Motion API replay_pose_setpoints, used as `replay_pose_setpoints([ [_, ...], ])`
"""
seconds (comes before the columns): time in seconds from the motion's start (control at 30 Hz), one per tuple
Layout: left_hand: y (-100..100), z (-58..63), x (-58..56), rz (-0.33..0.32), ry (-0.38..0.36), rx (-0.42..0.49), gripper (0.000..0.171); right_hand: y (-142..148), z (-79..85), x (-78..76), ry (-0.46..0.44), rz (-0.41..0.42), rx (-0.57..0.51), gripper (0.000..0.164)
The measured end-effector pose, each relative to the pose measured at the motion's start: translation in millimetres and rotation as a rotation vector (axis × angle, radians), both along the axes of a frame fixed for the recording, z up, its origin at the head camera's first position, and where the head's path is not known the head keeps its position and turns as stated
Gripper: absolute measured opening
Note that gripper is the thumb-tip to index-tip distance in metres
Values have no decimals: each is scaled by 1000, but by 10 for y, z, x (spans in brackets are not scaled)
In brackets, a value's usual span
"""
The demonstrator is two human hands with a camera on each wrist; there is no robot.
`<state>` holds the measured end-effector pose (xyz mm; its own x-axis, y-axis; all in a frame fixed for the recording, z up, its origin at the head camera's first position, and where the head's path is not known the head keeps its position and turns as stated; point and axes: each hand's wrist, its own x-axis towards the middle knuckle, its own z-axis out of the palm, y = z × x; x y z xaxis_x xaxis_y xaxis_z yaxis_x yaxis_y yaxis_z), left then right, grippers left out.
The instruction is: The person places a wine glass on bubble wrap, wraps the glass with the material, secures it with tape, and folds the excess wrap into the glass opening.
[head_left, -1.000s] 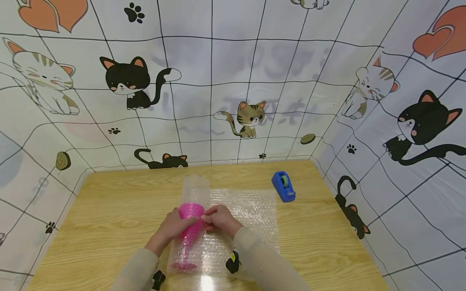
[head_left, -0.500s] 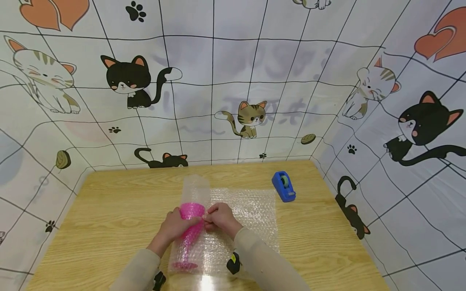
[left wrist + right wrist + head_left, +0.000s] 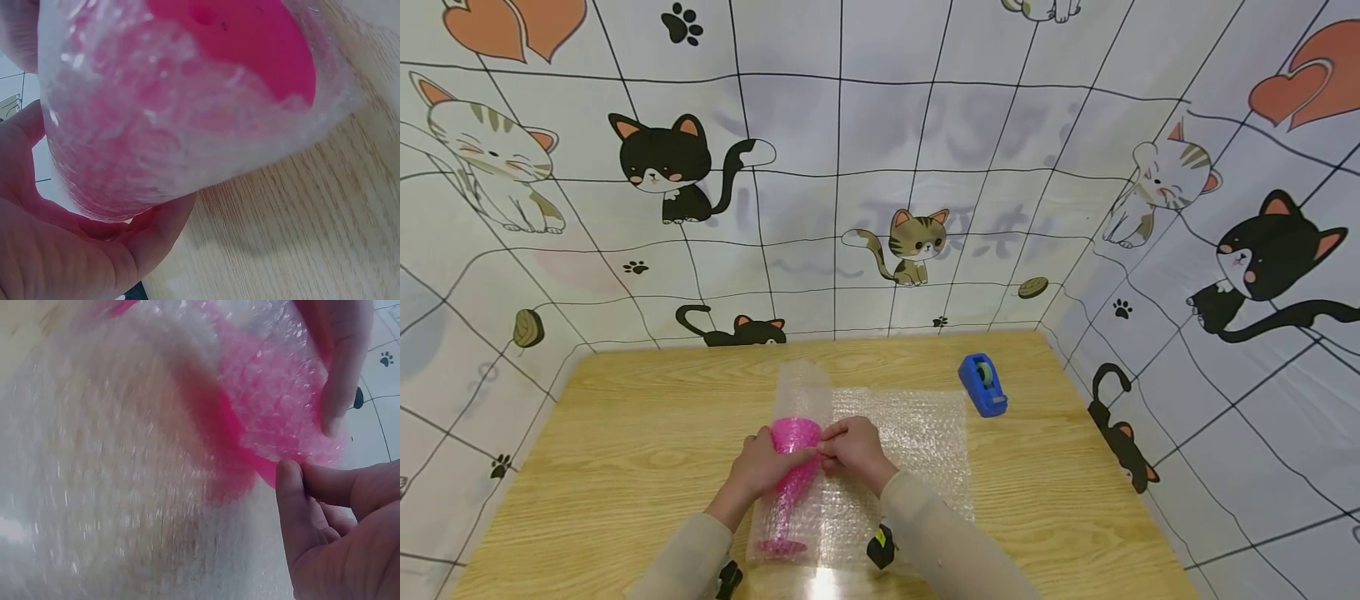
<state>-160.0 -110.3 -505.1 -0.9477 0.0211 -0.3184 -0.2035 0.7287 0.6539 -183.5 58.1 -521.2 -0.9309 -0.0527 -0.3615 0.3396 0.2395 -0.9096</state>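
A pink goblet (image 3: 794,432) lies on its side, its bowl toward the back and its round foot toward me. One layer of clear bubble wrap (image 3: 925,433) is folded over it, and the rest spreads to the right. My left hand (image 3: 754,468) holds the covered bowl from the left, thumb across the top; in the left wrist view its fingers (image 3: 162,231) curl beneath the wrapped bowl. My right hand (image 3: 856,450) pinches the wrap's edge between thumb and forefinger beside the bowl, close to the left thumb (image 3: 340,387) in the right wrist view.
A blue tape dispenser (image 3: 983,385) with a roll of tape stands at the back right of the wooden table (image 3: 647,417). Past the goblet's rim, a loose end of wrap extends toward the back edge. Cat-print curtains (image 3: 805,208) enclose the table behind and at both sides.
Both hands stay almost in place over the goblet. The right fingers shift very slightly at the wrap's edge, while the goblet and tape dispenser keep their places.
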Motion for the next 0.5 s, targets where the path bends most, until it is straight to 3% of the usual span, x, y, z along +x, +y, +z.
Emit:
replay_pose_setpoints([
  [0.23,-12,19,6,-9,-5,-21,112,0,78,3,-32,-17,1,12],
  [0.5,6,18,43,-24,-2,-42,120,-4,161,39,-6,27,34,17],
])
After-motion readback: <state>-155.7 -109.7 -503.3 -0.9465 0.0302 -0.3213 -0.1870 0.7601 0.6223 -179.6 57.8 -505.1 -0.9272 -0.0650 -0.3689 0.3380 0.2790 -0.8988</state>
